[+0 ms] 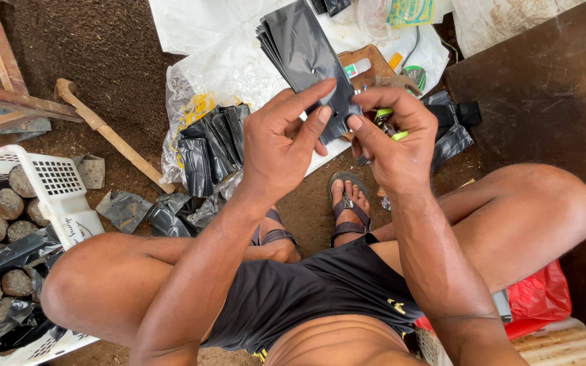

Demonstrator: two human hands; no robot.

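Both hands, left (283, 146) and right (395, 139), pinch a stack of black bags (303, 54), fingertips separating one. More bags (208, 146) lie left of it.

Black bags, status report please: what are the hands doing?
Left hand and right hand pinch stack of black bags. Right also grips green tool. Nothing blocking.

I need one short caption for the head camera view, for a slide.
Seated person's left hand and right hand pinch a stack of black plastic bags above the sandalled feet.
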